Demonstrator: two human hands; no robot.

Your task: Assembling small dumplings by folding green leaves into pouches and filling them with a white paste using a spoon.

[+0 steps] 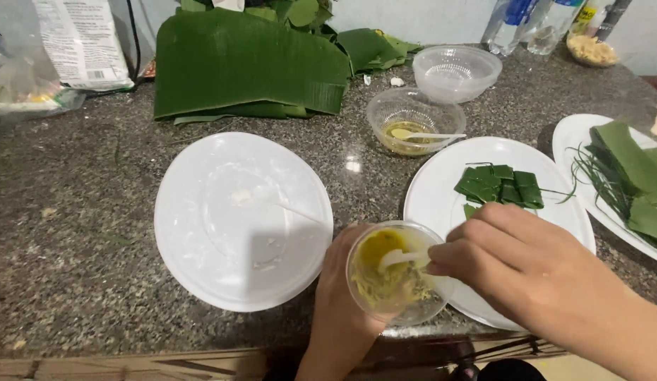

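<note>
Right fingers: my right hand [526,264] pinches a white spoon [402,258], tips pressed together, its end dipped in the cup.
Left fingers: my left hand [342,296] wraps the clear cup [395,271], fingers curled round its side.
Cup: at the counter's near edge, holding yellow paste.
Bowl [413,120]: behind it, yellow liquid and a spoon.
Right plate [441,204]: folded green leaf parcels [501,185].
Left plate [240,219]: white smears only.

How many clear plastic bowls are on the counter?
3. One bowl with yellow filling is held in the left hand; a second holds a spoon behind the middle plate; an empty third sits farther back.
</note>
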